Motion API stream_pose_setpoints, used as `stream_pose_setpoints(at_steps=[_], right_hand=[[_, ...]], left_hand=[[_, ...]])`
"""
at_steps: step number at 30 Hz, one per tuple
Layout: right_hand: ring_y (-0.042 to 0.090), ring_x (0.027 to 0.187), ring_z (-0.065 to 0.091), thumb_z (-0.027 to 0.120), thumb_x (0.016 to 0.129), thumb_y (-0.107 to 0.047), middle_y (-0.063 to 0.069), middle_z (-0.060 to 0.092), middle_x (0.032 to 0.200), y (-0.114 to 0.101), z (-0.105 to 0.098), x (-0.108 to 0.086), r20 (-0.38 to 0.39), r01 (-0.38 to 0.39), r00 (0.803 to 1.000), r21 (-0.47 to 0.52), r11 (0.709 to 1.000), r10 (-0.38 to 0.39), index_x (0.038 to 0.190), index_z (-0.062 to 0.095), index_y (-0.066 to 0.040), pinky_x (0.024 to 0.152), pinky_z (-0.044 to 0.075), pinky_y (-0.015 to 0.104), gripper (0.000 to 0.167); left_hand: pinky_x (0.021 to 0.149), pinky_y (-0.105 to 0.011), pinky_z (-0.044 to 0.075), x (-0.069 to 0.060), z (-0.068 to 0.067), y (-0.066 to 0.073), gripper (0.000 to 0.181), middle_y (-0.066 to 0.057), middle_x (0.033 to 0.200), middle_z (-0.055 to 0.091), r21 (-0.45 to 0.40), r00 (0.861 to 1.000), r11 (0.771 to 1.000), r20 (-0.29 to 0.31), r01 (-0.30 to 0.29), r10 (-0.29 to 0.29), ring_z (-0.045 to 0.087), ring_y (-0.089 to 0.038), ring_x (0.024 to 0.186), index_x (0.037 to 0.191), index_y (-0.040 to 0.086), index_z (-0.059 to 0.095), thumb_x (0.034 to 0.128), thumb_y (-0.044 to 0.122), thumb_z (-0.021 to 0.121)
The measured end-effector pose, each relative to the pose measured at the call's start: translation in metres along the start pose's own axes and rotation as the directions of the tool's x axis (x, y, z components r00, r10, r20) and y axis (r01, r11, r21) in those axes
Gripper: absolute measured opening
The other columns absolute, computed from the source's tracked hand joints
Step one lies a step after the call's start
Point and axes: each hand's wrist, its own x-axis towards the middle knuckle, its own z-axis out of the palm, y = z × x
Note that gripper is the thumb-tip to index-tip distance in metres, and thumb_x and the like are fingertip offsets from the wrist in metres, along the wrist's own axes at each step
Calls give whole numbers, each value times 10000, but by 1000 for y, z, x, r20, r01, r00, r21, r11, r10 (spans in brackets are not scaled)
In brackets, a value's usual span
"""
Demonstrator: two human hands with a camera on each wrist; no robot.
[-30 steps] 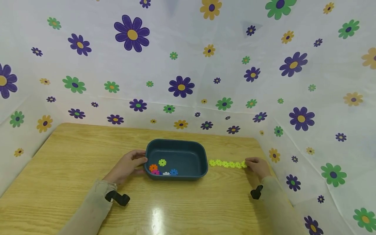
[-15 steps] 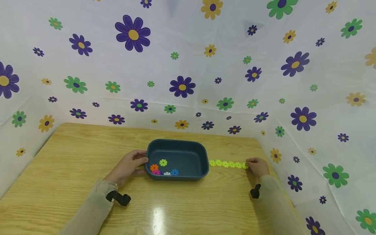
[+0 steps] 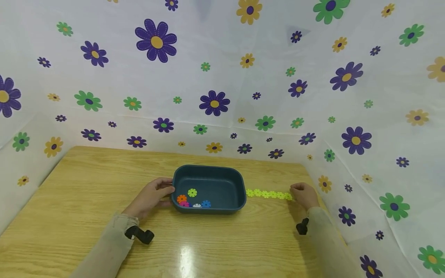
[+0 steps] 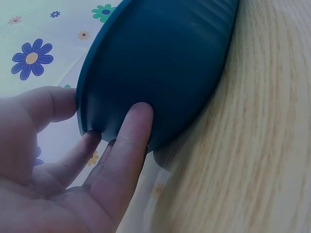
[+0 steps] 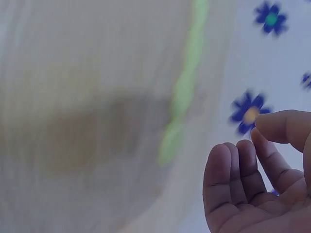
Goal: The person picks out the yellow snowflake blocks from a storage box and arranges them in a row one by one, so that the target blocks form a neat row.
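Note:
My left hand (image 3: 150, 197) holds the left end of a dark teal plastic basin (image 3: 222, 193). In the left wrist view, the fingers of that hand press against the basin's outer wall (image 4: 160, 63) and rim. Several flower-shaped interlocking discs lie inside the basin, among them a yellow-green disc (image 3: 192, 192), an orange disc (image 3: 181, 198) and a blue disc (image 3: 206, 204). A chain of yellow-green discs (image 3: 265, 194) lies on the table along the basin's right side. My right hand (image 3: 305, 196) is just past the chain's right end. Its loosely bent fingers (image 5: 218, 167) hold nothing.
The wooden table (image 3: 215, 247) meets a white flower-print cloth (image 3: 180, 77) at the back and on both sides. A black wrist strap (image 3: 139, 233) shows on the left arm. The right arm lies close to the table's right edge.
My right hand has let go of the chain's right end and lifted slightly off it. The chain sits a touch further left, nearer the basin. The left hand and basin have stayed put.

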Motion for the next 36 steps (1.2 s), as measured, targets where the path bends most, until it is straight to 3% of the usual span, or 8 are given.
stream_pose_setpoints(at_steps=[6, 14, 17, 23, 28, 36], right_hand=[[422, 1214, 587, 578, 1066, -217, 227, 596, 1291, -55, 24, -14, 28, 100, 994, 126, 987, -105, 1359, 570, 51, 1002, 561, 520, 398], [334, 1118, 656, 648, 1024, -143, 190, 643, 1259, -123, 78, -34, 93, 229, 962, 226, 947, -255, 1270, 653, -4, 948, 595, 513, 282], [287, 1077, 678, 672, 1010, -127, 172, 661, 1248, -141, 98, -40, 124, 261, 947, 237, 936, -295, 1261, 666, -13, 908, 616, 453, 276], [211, 950, 698, 701, 992, -138, 106, 692, 1193, -168, 140, -52, 211, 303, 918, 170, 938, -335, 1244, 687, -60, 830, 621, 372, 265], [179, 967, 685, 702, 994, -186, 60, 682, 1224, -185, 173, -57, 294, 304, 898, 119, 945, -326, 1244, 694, -109, 839, 611, 375, 261], [196, 996, 663, 708, 981, -149, 52, 697, 1171, -196, 215, -54, 374, 312, 866, 113, 944, -331, 1218, 696, -85, 867, 590, 389, 246]], left_hand=[[924, -446, 613, -1, -2, 0, 525, -247, 1409, 511, -10, 1000, 1000, 1, 1, -1, 652, -265, 1095, 1501, -10, 441, 1049, 180, 628], [925, -448, 613, -1, -1, 1, 535, -255, 1425, 505, -6, 1000, 1000, 2, -2, 2, 645, -259, 1097, 1505, -14, 438, 1050, 192, 630], [918, -440, 616, 0, 0, 1, 538, -258, 1427, 507, 2, 1000, 1000, 0, -6, 6, 648, -243, 1082, 1504, -15, 440, 1048, 196, 632], [915, -434, 617, 1, 0, 1, 524, -259, 1423, 511, 7, 1000, 1000, -1, -4, 4, 649, -239, 1078, 1501, -11, 444, 1047, 176, 629], [909, -427, 620, 1, -1, 1, 524, -261, 1418, 515, 13, 1000, 1000, 6, -6, 6, 654, -236, 1070, 1501, -14, 442, 1050, 181, 624], [920, -439, 615, 0, -1, 0, 527, -254, 1421, 509, 1, 1000, 1000, 5, -2, 1, 651, -240, 1084, 1502, -12, 437, 1048, 177, 626]])
